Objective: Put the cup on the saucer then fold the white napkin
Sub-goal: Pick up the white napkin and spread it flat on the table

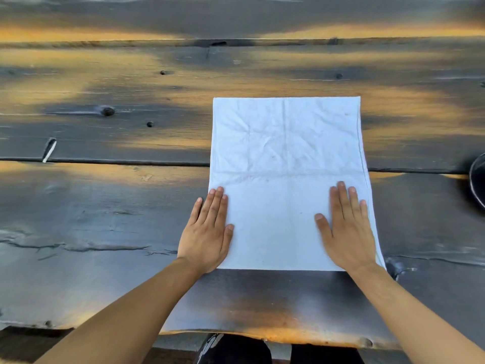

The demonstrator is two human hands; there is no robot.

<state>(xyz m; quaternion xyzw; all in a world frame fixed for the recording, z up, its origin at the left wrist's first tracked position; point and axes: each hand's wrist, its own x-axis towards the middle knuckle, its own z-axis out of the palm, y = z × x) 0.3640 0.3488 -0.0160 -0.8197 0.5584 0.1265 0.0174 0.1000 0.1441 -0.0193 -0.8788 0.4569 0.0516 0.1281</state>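
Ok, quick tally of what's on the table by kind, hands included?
White napkin: 1, spread flat
Hands: 2, left hand and right hand, both flat on the napkin
Dark round object at the right edge, mostly cut off: 1
Total: 4

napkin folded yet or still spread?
Spread. The white napkin lies flat in one layer on the table, old creases showing; both hands press its near corners.
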